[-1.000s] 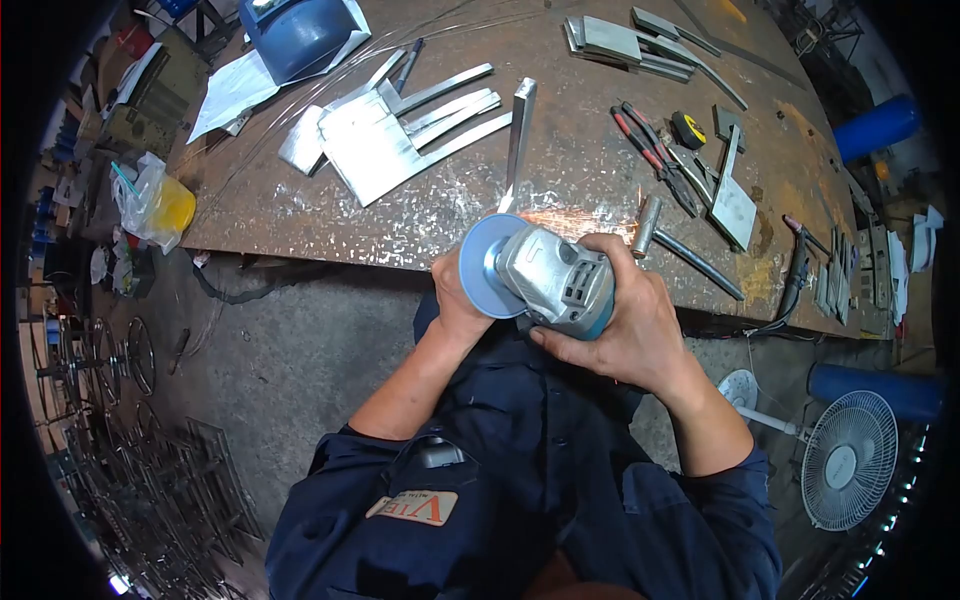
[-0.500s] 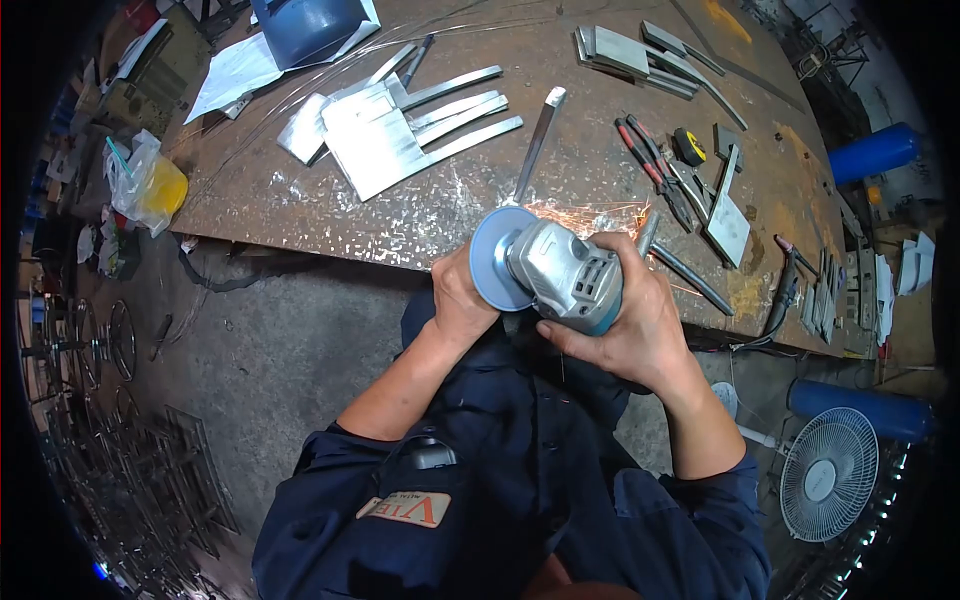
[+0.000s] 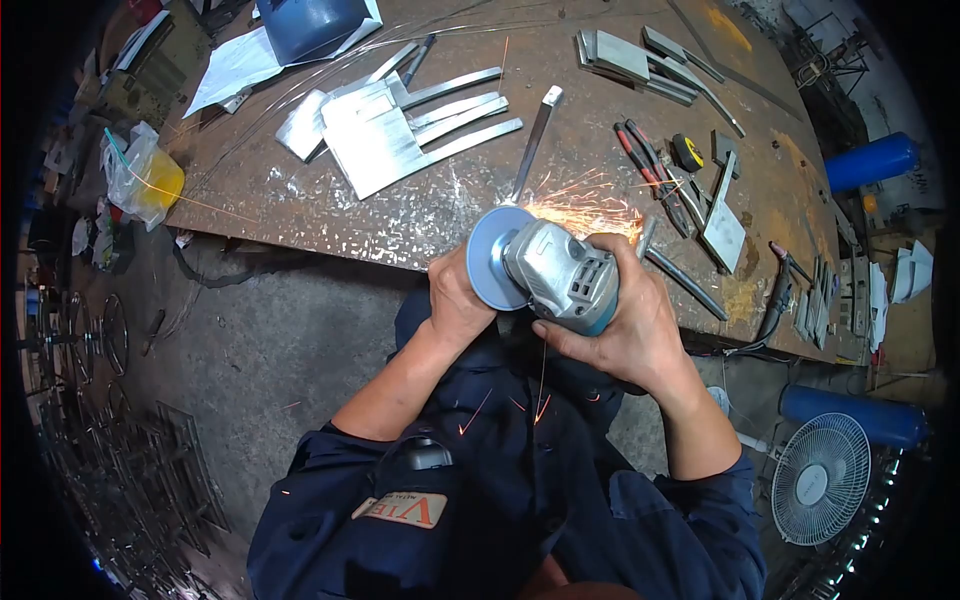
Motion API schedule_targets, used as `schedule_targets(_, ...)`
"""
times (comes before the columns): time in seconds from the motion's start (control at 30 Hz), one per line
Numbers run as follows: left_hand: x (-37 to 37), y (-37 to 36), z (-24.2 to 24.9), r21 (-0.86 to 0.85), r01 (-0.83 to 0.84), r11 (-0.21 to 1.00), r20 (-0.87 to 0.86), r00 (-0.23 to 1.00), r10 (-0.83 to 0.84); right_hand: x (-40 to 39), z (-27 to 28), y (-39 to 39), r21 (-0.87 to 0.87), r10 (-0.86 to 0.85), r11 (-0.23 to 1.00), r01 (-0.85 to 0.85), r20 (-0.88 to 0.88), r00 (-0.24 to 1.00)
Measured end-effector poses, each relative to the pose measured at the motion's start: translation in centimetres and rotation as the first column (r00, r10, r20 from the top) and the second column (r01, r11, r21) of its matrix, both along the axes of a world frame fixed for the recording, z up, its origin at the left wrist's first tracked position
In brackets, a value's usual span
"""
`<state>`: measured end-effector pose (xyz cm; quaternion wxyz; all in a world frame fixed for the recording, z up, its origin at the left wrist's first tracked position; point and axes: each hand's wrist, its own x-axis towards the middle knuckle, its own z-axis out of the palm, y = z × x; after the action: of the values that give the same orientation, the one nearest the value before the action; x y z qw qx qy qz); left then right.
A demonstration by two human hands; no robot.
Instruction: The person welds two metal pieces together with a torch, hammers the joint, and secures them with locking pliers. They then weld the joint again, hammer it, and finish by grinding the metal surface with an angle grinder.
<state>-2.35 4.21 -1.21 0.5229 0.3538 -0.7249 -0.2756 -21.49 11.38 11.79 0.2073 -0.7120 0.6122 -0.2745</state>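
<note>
My right hand (image 3: 640,335) is wrapped round the body of an angle grinder (image 3: 560,275), above the near edge of the steel table. The grinder's round disc (image 3: 492,258) faces left. Close behind it, my left hand (image 3: 459,298) is closed, its fingertips hidden by the disc; what it grips cannot be made out. A narrow metal bar (image 3: 537,140) runs from behind the disc's top edge away across the table. Orange sparks (image 3: 590,212) spray to the right from behind the grinder. A hammer (image 3: 685,280) lies right of the grinder, its head nearest my right hand.
Flat metal plates with strips (image 3: 375,150) lie at the left of the table (image 3: 300,215). More metal pieces (image 3: 620,55) sit at the back right. Red-handled pliers (image 3: 650,170) and a tape measure (image 3: 688,152) lie to the right. A fan (image 3: 820,480) stands at the lower right.
The spark spray has become larger and brighter, with stray sparks now over the clothing and the left of the table. Both hands and the grinder stay almost in place.
</note>
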Motion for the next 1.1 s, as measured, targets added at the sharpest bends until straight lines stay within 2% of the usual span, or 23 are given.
schedule_targets(0.37,-0.1,0.2,1.1,0.071,0.001,0.998,-0.016,1.0,0.0,-0.2,0.2,-0.1,0.044,-0.02,0.999,0.022,-0.039,0.999)
schedule_targets(0.53,0.1,0.1,0.3,0.048,0.019,0.999,-0.007,1.0,-0.018,-0.2,0.0,-0.1,0.021,-0.02,1.0,0.021,-0.036,0.999)
schedule_targets(0.7,0.1,-0.1,0.1,-0.016,0.013,1.0,0.022,1.0,-0.013,0.0,0.2,0.1,0.086,-0.005,0.996,0.004,0.01,1.0)
schedule_targets(0.8,0.1,0.0,0.0,-0.011,0.012,1.0,0.025,1.0,-0.012,-0.1,0.0,0.0,0.01,-0.018,1.0,0.018,-0.032,0.999)
schedule_targets(0.87,0.1,0.1,0.1,0.063,0.021,0.998,0.005,1.0,-0.021,-0.2,0.2,0.0,0.028,-0.021,0.999,0.022,-0.04,0.999)
schedule_targets(1.1,0.0,0.1,0.4,0.055,0.015,0.998,0.01,1.0,-0.015,-0.5,0.1,-0.1,0.044,-0.015,0.999,0.017,-0.04,0.999)
